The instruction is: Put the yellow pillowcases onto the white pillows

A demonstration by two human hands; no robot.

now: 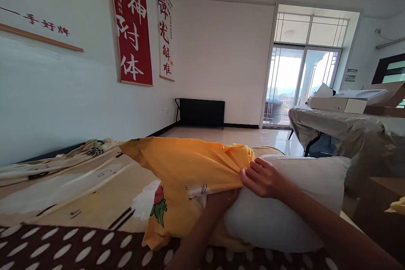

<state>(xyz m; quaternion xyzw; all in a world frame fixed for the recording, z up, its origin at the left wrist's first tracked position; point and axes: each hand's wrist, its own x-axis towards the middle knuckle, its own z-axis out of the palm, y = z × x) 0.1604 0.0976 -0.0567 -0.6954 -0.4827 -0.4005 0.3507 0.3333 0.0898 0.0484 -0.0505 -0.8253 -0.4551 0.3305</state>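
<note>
A yellow pillowcase [190,160] with a printed carrot and whisker lines lies bunched over one end of a white pillow [284,206]. My right hand [261,177] is closed around the gathered yellow cloth at the pillowcase's opening, with its wrist over the pillow. Below it, my left hand [226,197] reaches under the pillowcase edge beside the pillow's left end. Its fingers are hidden by the cloth and my arm. Much of the white pillow still shows outside the case, to the right.
Underneath spreads a beige patterned blanket [95,190] with a brown, white-dotted border [63,247]. To the right, a plastic-covered table [348,126] bears open boxes [337,104]. A black folded panel [202,112] leans by the far wall, left of a glass door [284,84].
</note>
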